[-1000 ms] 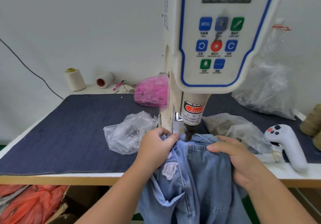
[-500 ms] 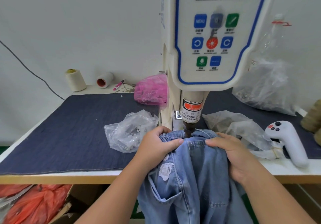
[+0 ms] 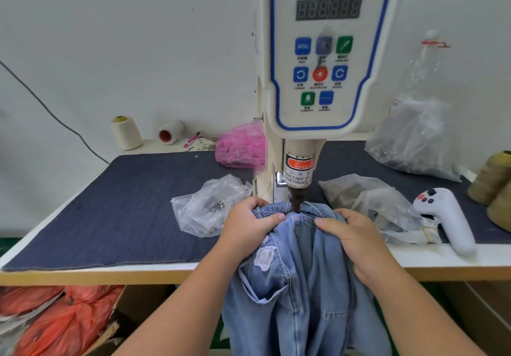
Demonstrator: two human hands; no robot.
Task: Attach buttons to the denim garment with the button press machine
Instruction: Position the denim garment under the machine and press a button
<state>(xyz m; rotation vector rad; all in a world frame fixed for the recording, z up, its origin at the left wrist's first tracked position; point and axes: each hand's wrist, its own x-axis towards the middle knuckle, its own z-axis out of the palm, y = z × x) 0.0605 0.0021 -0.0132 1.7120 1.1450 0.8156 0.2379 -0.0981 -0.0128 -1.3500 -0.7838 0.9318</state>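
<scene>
A light blue denim garment [image 3: 301,281] hangs over the table's front edge, its waistband pushed up under the dark punch [image 3: 295,202] of the white button press machine [image 3: 320,65]. My left hand [image 3: 249,225] grips the waistband just left of the punch. My right hand [image 3: 356,239] grips the same band just to its right. A small red light dot sits on the denim between my two thumbs. A clear bag of metal buttons [image 3: 207,209] lies left of the machine.
A dark blue cloth [image 3: 110,212] covers the table. A pink bag [image 3: 240,145], two thread cones [image 3: 125,131] and a pink pen stand at the back. Clear bags [image 3: 376,203] and a white handheld controller [image 3: 448,217] lie right. Orange bags [image 3: 55,317] sit under the table.
The view has tilted up, showing more of the machine's panel. Both hands have kept their grip and shifted the waistband slightly under the punch.
</scene>
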